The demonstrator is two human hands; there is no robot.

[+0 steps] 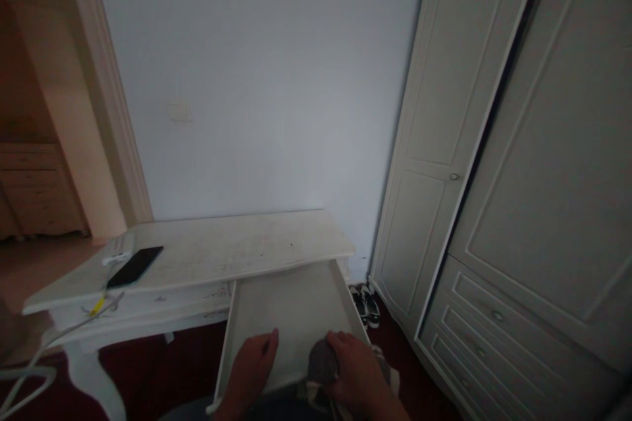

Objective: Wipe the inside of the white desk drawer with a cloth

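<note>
A drawer (pixel 291 316) is pulled out of the white table (pixel 237 237), and its pale bottom shows. My left hand (pixel 251 365) hovers over the drawer's front left part, fingers curled and thumb raised; nothing shows in it. At the front right, my right hand (pixel 354 368) is wrapped round a bunched greyish-brown cloth (pixel 323 362). Patterned fabric (pixel 388 368) in light and dark patches sticks out beyond that hand; I cannot tell if it belongs to the same cloth. The lower ends of both are cut off or dim.
A dark phone (pixel 135 267) lies on the table's left end beside a white box-like item (pixel 118 248) and a pale cable (pixel 74 327). Black-and-white shoes (pixel 364 306) stand on the dark red floor. A white wardrobe (pixel 434 145) with drawers rises at right; a doorway opens at left.
</note>
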